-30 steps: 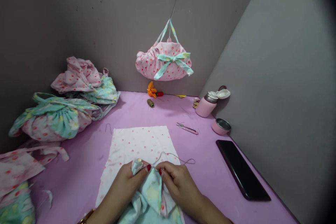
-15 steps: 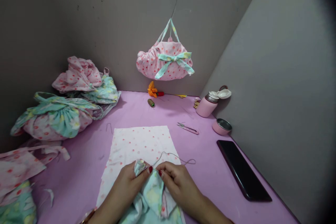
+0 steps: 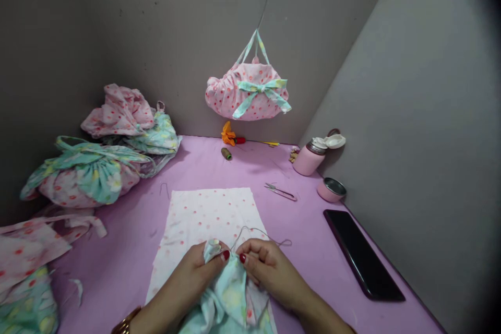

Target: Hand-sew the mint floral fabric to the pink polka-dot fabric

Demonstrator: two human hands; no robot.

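A mint-green floral fabric (image 3: 230,292) hangs bunched between my hands, with a bit of pink dotted cloth showing at its right side. My left hand (image 3: 203,266) pinches its upper edge between thumb and fingers, and a fold sticks up over the knuckles. Close beside it, my right hand (image 3: 264,263) pinches the same edge, fingertips nearly meeting the left thumb. A dark thread (image 3: 266,232) loops up from between the fingertips and trails right. Whether a needle is in the right fingers I cannot tell. Beneath lies a white dotted cloth (image 3: 211,214).
Thread snips (image 3: 281,192), a thread spool (image 3: 226,154) and a black phone (image 3: 364,255) lie on the purple table. A pink flask (image 3: 309,159) and its cup (image 3: 331,190) stand at right. Fabric bags (image 3: 90,175) pile up left; a pink dotted bag (image 3: 250,94) hangs behind.
The view has shifted slightly. My right fingers have curled a little and moved slightly at the fabric edge; both hands keep hold of the cloth.
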